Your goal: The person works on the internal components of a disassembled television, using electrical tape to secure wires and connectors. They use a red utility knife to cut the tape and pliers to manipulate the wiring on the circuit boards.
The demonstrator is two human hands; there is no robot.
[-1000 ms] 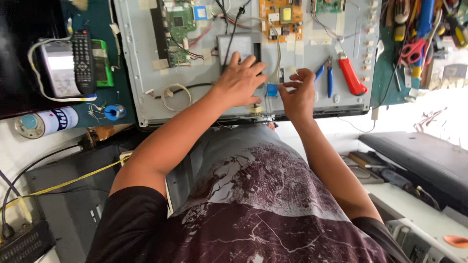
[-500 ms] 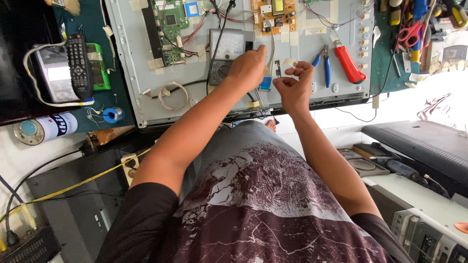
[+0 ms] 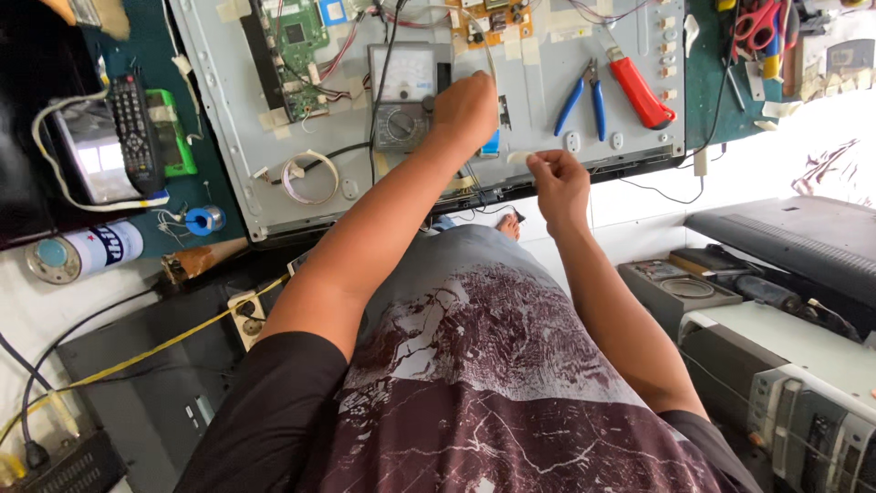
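1. Since the earlier frame, the left hand has shifted off the bare panel to the right edge of the analog multimeter; its fingers are curled, but whether they clamp anything cannot be told.
2. The right hand pinches a small pale strip between closed fingertips.
3. Both work over the grey opened television back panel, lying on a green mat.
4. Blue-handled pliers and a red cutter lie on the panel, right of the hands.
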